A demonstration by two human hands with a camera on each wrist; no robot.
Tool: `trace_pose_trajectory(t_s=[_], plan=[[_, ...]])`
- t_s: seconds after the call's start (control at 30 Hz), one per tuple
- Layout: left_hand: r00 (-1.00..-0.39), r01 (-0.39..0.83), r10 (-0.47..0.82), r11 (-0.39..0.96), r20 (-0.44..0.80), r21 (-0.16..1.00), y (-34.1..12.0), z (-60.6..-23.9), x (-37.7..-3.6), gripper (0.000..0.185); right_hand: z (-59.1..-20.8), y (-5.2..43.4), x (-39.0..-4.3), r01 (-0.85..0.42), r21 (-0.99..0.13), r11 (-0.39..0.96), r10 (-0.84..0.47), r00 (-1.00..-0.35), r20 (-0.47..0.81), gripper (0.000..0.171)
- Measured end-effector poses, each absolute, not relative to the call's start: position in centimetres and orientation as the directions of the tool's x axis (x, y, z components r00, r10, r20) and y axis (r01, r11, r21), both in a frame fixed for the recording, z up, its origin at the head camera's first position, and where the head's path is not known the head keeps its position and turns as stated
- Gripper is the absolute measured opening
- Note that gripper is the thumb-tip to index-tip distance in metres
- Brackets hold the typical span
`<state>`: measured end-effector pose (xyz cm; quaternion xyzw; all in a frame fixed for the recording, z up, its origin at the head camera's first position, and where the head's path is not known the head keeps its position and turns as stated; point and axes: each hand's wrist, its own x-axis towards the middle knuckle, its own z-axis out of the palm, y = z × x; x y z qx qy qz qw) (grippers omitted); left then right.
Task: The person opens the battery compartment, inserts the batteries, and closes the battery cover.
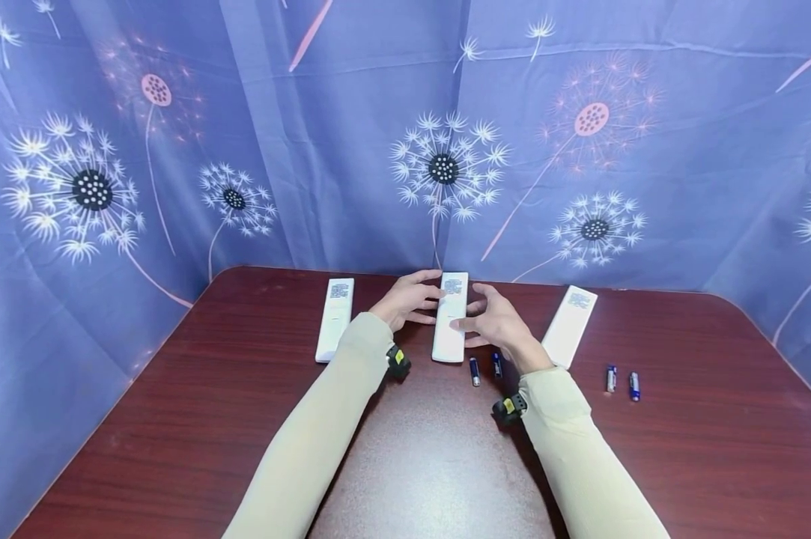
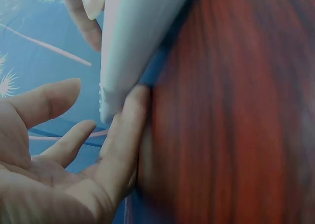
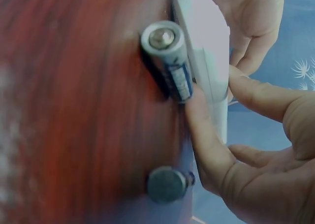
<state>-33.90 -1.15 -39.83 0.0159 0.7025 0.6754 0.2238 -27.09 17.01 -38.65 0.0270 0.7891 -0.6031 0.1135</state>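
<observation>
The right hand [image 1: 502,323] pinches the remote [image 1: 451,308]; the left hand [image 1: 408,299], fingers spread, flanks it. Best handle it gently, clear of the batteries [image 1: 475,372].

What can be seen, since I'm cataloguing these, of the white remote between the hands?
The white remote is long and slim and looks plastic. A grey printed label faces up near its far end, with a small mark around mid-length. It points away from the person near the far edge of the table; whether it lies flat is unclear. The right hand pinches it, thumb on the upper face; the left hand has fingers at its left edge.
</observation>
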Motion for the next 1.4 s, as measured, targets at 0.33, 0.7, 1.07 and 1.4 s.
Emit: trace_pose_trajectory(t_s=[0.33, 0.7, 1.07, 1.4], plan=[[-0.895, -0.262, 0.360, 0.053, -0.263, 0.964, -1.3, -39.7, -34.1, 0.072, -38.4, 17.6, -26.7, 0.130, -0.957, 0.260, -0.148, -0.974, -0.173, 0.098], [-0.881, -0.243, 0.408, 0.048, -0.241, 0.969, -1.4, -39.5, -34.2, 0.076, -38.4, 18.0, -26.2, 0.032, -0.961, 0.276, -0.181, -0.980, -0.085, 0.088], [-0.891, -0.190, 0.419, 0.010, -0.176, 0.982, -1.6, -38.8, -34.2, 0.080, -38.4, 18.4, -25.8, -0.058, -0.954, 0.293, -0.197, -0.980, -0.001, 0.060], [-0.922, -0.091, 0.378, -0.012, -0.079, 0.996, -1.5, -36.6, -33.5, 0.078, -37.0, 18.4, -25.0, -0.098, -0.939, 0.328, -0.195, -0.980, 0.034, 0.054]])
